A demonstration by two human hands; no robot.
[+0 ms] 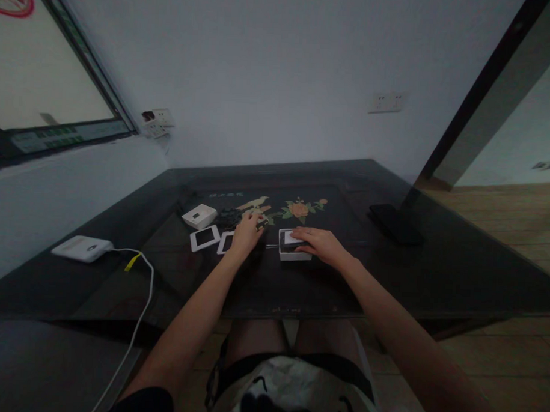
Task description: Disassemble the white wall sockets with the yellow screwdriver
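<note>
My right hand is over an open white box with a dark inside. Its thumb and fingers close on a small flat white piece at the top of the box. To the left, my left hand is low over the table with its fingers curled together; whatever is between the fingertips is too small to make out. Beside that hand lie a bunch of dark cable and a white-framed card with a dark centre, partly covered by the hand. A similar white-framed card lies further left.
A white box part stands behind the cards. On the left, a white power bank-like device has a white cable running off the table's front edge. A flat black object lies right on the dark table, printed with a bird and flowers.
</note>
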